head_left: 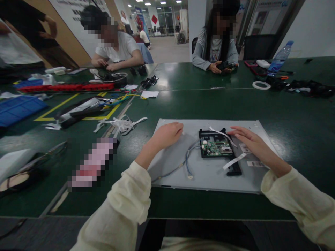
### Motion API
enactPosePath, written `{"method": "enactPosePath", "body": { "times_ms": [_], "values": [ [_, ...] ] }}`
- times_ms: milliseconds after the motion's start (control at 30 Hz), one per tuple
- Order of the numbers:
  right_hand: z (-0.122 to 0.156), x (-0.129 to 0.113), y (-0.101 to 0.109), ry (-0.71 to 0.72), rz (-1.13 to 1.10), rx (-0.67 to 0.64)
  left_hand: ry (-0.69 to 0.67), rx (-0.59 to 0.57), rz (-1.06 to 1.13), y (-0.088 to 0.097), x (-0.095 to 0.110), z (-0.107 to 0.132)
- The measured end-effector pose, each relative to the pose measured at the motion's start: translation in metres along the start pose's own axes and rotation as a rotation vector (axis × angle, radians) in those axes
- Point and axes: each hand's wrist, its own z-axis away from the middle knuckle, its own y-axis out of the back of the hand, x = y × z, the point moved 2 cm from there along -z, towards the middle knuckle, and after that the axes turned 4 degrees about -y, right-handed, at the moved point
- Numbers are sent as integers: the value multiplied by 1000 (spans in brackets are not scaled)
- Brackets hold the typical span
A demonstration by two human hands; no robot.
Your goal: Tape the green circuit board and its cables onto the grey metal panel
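Got a flat grey metal panel (170, 167) in front of me, long side left to right. On it, right of centre, is a black plastic bracket (235, 170) with a green circuit board (217, 148), bracket's long axis slanting from the panel's near right toward its far edge. My right hand (247, 140) is nearer, loosely open, fingertips beside a thin white strip (222, 133); can't tell if they touch. My left hand (169, 134), curled over the panel's far left, might hold something, can't tell. Well left of the panel: blue plastic bin (21, 108), contents hidden. Well beyond its far right corner: clear plastic bottle (280, 59).
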Motion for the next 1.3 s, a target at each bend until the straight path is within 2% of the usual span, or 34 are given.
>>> {"method": "enactPosePath", "body": {
  "times_ms": [100, 200, 333, 467, 600, 667, 800, 967, 1133, 1300],
  "values": [
    [-1, 3, 0, 2, -13, -3, 104, 181, 54, 9, -12, 2],
    [-2, 6, -1, 5, -31, -16, 168, 363, 199, 15, -22, 3],
    [-2, 6, -1, -1, -31, -15, 244, 487, 420, 13, -28, 3],
    [0, 2, 0, -24, -24, -15, 284, 498, 561, 7, -28, 2],
    [1, 2, 1, -30, -4, -21, 261, 498, 657, 4, -27, 1],
    [0, 4, 1, -32, -2, -25, 264, 511, 649, 5, -25, 1],
    [-4, 9, 1, -42, -19, -44, 298, 550, 497, 7, -23, 2],
    [-3, 7, 0, -31, -29, -51, 285, 483, 409, 7, -22, 2],
    [0, 1, -1, -37, -57, -46, 269, 465, 453, 4, -23, 2],
    [-1, 3, -2, -20, -65, -45, 265, 492, 612, 2, -20, 0]
  ]
}}
